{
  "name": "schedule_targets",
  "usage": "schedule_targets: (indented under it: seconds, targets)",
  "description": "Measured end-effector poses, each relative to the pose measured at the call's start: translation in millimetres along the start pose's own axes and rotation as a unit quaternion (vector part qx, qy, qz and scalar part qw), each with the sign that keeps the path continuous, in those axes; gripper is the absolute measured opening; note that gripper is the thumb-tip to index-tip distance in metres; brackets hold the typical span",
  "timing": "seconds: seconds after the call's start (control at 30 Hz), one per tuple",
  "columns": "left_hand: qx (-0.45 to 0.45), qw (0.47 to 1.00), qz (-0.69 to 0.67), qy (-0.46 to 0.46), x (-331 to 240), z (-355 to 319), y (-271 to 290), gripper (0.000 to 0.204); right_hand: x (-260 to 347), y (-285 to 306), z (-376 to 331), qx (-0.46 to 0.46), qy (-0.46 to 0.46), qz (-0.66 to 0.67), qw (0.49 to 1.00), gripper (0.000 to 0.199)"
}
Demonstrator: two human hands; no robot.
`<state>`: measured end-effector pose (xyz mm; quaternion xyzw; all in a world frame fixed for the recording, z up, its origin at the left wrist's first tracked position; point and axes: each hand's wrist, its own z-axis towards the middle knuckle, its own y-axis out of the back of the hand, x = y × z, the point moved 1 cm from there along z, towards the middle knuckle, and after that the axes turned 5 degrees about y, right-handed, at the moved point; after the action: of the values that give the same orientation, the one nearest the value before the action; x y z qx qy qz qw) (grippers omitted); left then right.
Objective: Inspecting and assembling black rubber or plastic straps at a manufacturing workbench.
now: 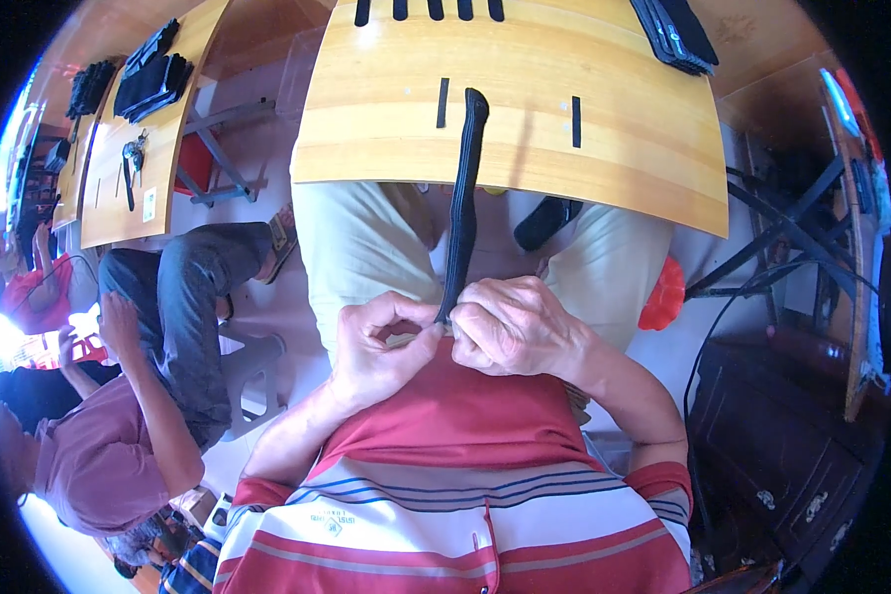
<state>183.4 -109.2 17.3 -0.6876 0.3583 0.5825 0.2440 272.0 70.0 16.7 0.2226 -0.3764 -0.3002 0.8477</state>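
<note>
While seated at the desk [604, 148], both hands held close to the chest over the lap. Left hand [376, 346] and right hand [510, 327] pinched shut on the near end of a long black strap [462, 213], fingertips almost touching each other at the grip point. Strap running from the grip up and away, far end draped over the desk edge and lying on the wood between two short black strips [443, 102]. Slight bend along its length, no kinks: judged light, flexible, fabric-like, somewhat stiff along the flat. Not fragile; probably not slippery against bare skin. Best hold judged at the very end, thumb against forefinger on the flat faces, as now; a hold further up would let the free end flop. More black strips at the far desk edge, a stack of black pieces [673, 35] at the far right corner. Another person [119, 416] seated to the left at a second desk [139, 148] with similar black stacks.
</note>
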Motion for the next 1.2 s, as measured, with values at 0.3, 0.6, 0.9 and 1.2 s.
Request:
schedule_targets:
  seconds: [0.3,0.6,0.9,1.2]
  targets:
    - [-0.006,0.995,-0.088,0.047,10,2,-5,0.017,4,-4,-2,-0.012,-0.033,-0.004,0.999,0.026]
    - [-0.038,0.996,0.054,-0.055,5,6,-9,0.014,6,-17,-15,-0.077,-0.180,0.131,0.972,0.014]
    - [-0.075,0.974,0.160,-0.140,-4,6,-9,0.014,11,-16,-13,0.011,-0.125,-0.005,0.992,0.012]
    - [0.138,0.987,0.078,-0.037,-29,-8,25,0.010,30,13,5,0.140,-0.087,0.141,0.976,0.014]
